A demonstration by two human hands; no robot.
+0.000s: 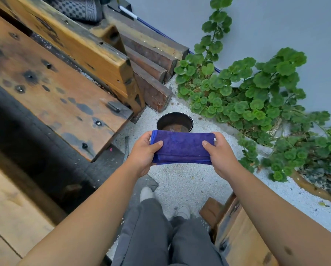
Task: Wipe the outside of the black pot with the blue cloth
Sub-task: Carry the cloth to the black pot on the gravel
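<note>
Both hands hold the folded blue cloth [181,146] stretched flat between them, above the pale gravel floor [180,181]. The left hand [143,152] grips the cloth's left edge, thumb on top and fingers [149,135] curled underneath; the right hand [221,152] grips the right edge the same way, thumb pressed on the upper face. The cloth's folded layers show along its near edge.

The black pot [175,121] stands upright on the gravel just beyond the cloth, its near rim hidden behind the cloth's far edge; whether the two touch cannot be told. Its inside looks brownish.

Room around the pot is narrow. To its left, the corner of a weathered wooden desk [51,89] overhangs close by, and stacked dark timber beams [151,73] end just behind the pot. To its right, a leafy green plant [247,96] spreads along the grey wall [275,25], its nearest leaves near the pot's rim. The open gravel lies mainly on the near side, between the pot and the person's grey trousers [160,231] and light shoes [147,192]. Another wooden piece [231,227] stands at the lower right.
</note>
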